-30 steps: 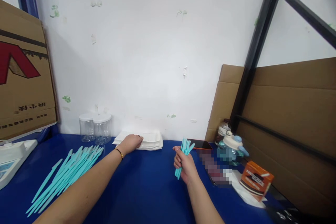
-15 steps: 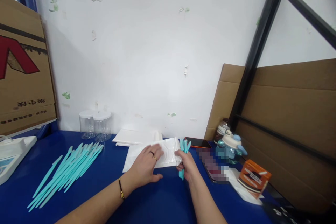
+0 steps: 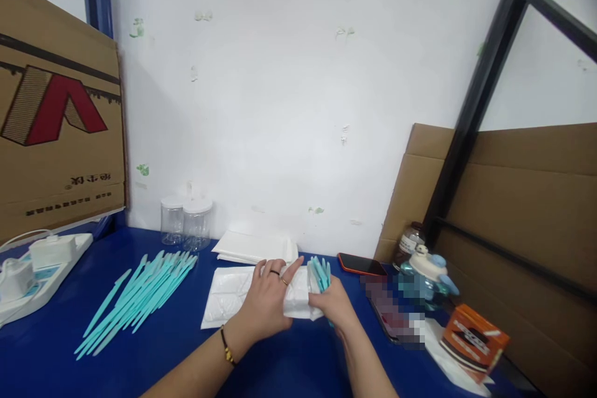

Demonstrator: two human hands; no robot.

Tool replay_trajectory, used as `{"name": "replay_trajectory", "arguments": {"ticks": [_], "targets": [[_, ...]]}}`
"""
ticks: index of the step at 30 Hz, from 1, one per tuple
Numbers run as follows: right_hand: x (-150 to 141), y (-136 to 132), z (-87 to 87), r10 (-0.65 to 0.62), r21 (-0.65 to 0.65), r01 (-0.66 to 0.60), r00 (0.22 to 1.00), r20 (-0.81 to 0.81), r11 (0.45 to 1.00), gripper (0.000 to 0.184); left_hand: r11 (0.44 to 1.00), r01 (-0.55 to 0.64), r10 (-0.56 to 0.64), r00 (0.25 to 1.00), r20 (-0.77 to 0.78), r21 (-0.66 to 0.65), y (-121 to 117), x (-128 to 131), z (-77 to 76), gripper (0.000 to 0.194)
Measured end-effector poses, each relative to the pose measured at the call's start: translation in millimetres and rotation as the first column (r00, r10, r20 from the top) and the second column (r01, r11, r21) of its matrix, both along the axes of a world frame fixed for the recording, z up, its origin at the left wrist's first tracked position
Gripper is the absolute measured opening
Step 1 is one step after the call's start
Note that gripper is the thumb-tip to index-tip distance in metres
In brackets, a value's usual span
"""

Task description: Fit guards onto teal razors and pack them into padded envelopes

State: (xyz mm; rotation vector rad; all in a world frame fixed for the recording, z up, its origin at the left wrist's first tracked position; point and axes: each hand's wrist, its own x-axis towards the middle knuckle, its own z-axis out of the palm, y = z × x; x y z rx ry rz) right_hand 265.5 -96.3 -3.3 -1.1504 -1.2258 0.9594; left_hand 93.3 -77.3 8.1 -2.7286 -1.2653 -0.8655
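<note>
The white bag [image 3: 224,296] lies on the blue table [image 3: 280,368], in the middle and towards the near side, its long axis running left to right; the left hand [image 3: 269,300] lies across it from the near side, fingers spread over its top, with the thumb apart from them by the near edge, so the hand is open rather than clenched; the right hand [image 3: 336,303] is at the bag's right end, its fingers closed round a small bundle of held turquoise sticks [image 3: 319,271], its thumb against the end of the bag; those sticks point far and slightly left, their length lying crosswise to the bag's, and the right hand is the nearer of the two to that end; whether their tips are beside the bag's edge or just within it is hard to tell, as the fingers cover the spot. The loose turquoise sticks [image 3: 135,301] fan out well to the left, mostly running from near left to far right; a white stack [image 3: 254,247] lies just beyond the bag; two clear jars [image 3: 196,229] stand at far left, and a phone [image 3: 361,265] lies to the far right of the right hand.
</note>
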Motion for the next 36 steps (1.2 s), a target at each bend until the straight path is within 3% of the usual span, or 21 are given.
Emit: {"name": "replay_trajectory", "arguments": {"ticks": [2,5,8,10,15,18,21,24,29,36], "targets": [[2,2,-2.2,-0.056,0.006,0.057,0.997,-0.056,0.998,0.034,1.000,-0.010,0.010,1.000,-0.002,-0.015,0,0,-1.4,0.098],[11,1,1.1,-0.172,0.039,0.195,0.931,-0.323,0.980,0.023,0.997,-0.058,0.060,0.997,0.047,-0.053,4,-2,-5.1,0.087],[20,-1,17.7,-0.118,0.144,0.252,0.790,-0.602,0.957,0.031,0.994,-0.079,0.087,0.991,0.102,-0.079,8,1,-4.4,0.076],[21,-3,35.6,-0.059,0.212,0.255,0.758,-0.650,0.943,0.031,0.993,-0.089,0.100,0.984,0.150,-0.080,8,6,0.5,0.074],[3,-1,82.4,-0.065,0.308,0.252,0.859,-0.508,0.917,0.031,0.989,-0.133,0.145,0.942,0.301,-0.063,-1,27,17.6,0.071],[-9,0,97.0,-0.139,0.292,0.247,0.928,-0.346,0.924,0.032,0.986,-0.156,0.167,0.903,0.395,-0.062,-6,37,22.1,0.070],[-14,-2,101.7,-0.142,0.209,0.153,0.988,-0.067,0.966,0.033,0.980,-0.179,0.197,0.856,0.478,-0.083,-10,44,21.4,0.072],[-16,-3,103.6,-0.052,0.145,0.033,0.991,0.126,0.989,0.033,0.971,-0.203,0.240,0.812,0.532,-0.127,-9,47,19.7,0.071],[-20,-4,107.1,0.100,0.090,-0.112,0.987,0.126,0.990,0.033,0.959,-0.248,0.278,0.744,0.608,-0.135,-7,46,21.6,0.067],[-23,-3,113.4,0.139,0.090,-0.156,0.976,0.165,0.984,0.036,0.950,-0.283,0.294,0.674,0.677,-0.131,-6,42,22.6,0.066]]}}
